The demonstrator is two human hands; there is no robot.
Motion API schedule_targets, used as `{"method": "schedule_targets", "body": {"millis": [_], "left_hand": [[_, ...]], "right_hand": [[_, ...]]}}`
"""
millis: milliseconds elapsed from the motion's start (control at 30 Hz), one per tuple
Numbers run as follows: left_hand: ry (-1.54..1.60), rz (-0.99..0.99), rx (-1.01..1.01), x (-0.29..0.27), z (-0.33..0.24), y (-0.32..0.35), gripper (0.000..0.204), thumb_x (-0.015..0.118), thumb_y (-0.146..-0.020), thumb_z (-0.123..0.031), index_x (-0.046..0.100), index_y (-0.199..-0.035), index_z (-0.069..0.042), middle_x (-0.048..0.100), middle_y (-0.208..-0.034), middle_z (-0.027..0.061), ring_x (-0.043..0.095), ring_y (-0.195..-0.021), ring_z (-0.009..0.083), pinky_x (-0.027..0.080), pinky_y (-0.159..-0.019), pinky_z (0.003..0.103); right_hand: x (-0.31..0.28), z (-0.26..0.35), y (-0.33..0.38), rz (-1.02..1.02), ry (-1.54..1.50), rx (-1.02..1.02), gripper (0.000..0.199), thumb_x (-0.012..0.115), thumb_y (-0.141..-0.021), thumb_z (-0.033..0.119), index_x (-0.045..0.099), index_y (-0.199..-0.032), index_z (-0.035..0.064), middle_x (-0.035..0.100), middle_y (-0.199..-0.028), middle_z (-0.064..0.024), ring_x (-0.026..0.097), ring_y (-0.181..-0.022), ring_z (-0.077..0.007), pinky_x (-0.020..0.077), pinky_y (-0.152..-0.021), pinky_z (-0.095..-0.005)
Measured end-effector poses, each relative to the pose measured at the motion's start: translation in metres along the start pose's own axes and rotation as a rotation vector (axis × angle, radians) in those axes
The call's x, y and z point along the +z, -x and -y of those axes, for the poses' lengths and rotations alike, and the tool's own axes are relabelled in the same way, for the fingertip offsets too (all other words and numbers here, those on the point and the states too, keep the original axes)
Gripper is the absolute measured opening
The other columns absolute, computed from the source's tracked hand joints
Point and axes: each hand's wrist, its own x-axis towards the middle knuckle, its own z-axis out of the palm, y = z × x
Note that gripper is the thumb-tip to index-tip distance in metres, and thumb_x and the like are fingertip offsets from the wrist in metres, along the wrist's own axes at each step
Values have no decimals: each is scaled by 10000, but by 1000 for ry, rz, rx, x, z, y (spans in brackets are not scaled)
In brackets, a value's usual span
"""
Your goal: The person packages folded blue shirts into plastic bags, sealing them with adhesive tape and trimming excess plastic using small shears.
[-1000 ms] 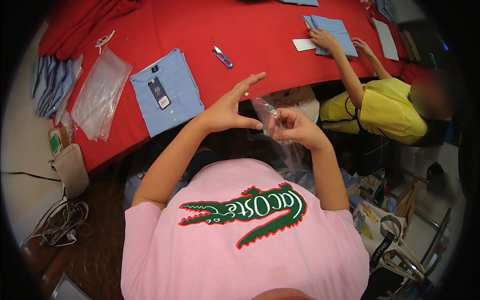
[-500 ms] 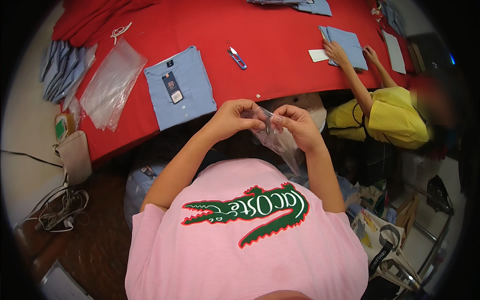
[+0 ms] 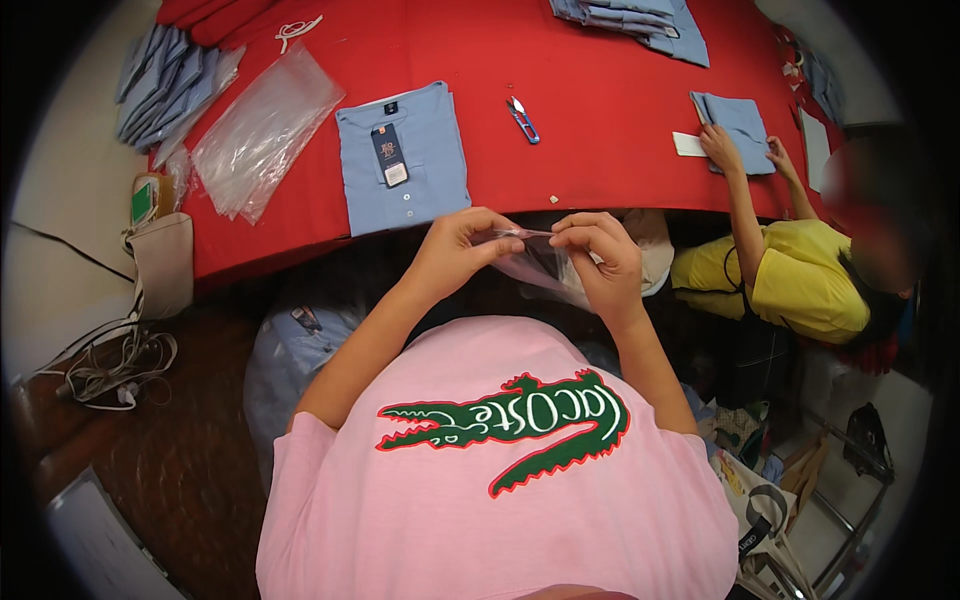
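Here, low-centre of frame, we note our pink shirt w/ green crocodile print (image 3: pixel 510 430). Above it, mid-frame, left hand (image 3: pixel 455 250) and right hand (image 3: pixel 600 262) both pinch a clear plastic bag (image 3: pixel 535 262) at its top edge; fingers closed on the film, bag hangs btwn the hands, just below the table edge. Next up: red table (image 3: pixel 590 130). On it, left of centre, a folded light-blue shirt (image 3: pixel 402 155) w/ dark tag, flat. Upper left: empty clear bags (image 3: pixel 262 130). Top centre: blue thread snips (image 3: pixel 522 120). Far right: a co-worker in yellow (image 3: pixel 800 280), hands on another folded blue shirt (image 3: pixel 740 125).
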Motion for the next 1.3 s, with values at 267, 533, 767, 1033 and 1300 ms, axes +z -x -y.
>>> {"method": "schedule_targets", "body": {"millis": [267, 533, 767, 1033, 1300], "left_hand": [[-163, -55, 316, 4, 2, 17, 293, 761, -915, 28, 845, -1171, -87, 698, -1014, 25, 647, -954, 123, 521, -858, 275], [-289, -85, 236, 4, -1, 15, 155, 774, -923, -28, 825, -1068, -50, 704, -980, 29, 665, -855, 135, 532, -794, 297], [-213, -2, 104, 9, 10, 17, 168, 847, -904, -135, 799, -992, -1, 734, -911, 37, 656, -792, 113, 523, -736, 293], [-270, 149, -336, -20, 5, 12, 163, 873, -887, -198, 784, -891, -61, 579, -623, -39, 486, -532, 49, 367, -478, 260], [-220, 96, -343, -56, 22, 28, 168, 873, -901, -193, 831, -975, -50, 623, -654, -22, 492, -536, 37, 348, -460, 246]], "right_hand": [[11, 14, 5, 99, -638, 350, 249, 724, -925, -60, 760, -1159, 18, 724, -1189, -76, 678, -1027, -133, 551, -894, -309], [17, -8, -18, 241, -326, 262, 254, 796, -941, 43, 764, -1191, 14, 703, -1086, -45, 618, -864, -63, 502, -775, -219], [32, -13, -11, 219, -666, 554, 107, 700, -1042, 77, 694, -1125, 10, 662, -864, -16, 609, -797, -78, 508, -749, -240], [50, -24, -20, 172, -128, 220, 99, 676, -1067, 108, 672, -1130, 32, 665, -852, -52, 640, -733, -113, 513, -648, -279], [26, -60, -66, -181, 57, 92, 149, 716, -1051, 131, 733, -1158, 29, 751, -997, -34, 675, -788, -112, 523, -669, -289]]}}
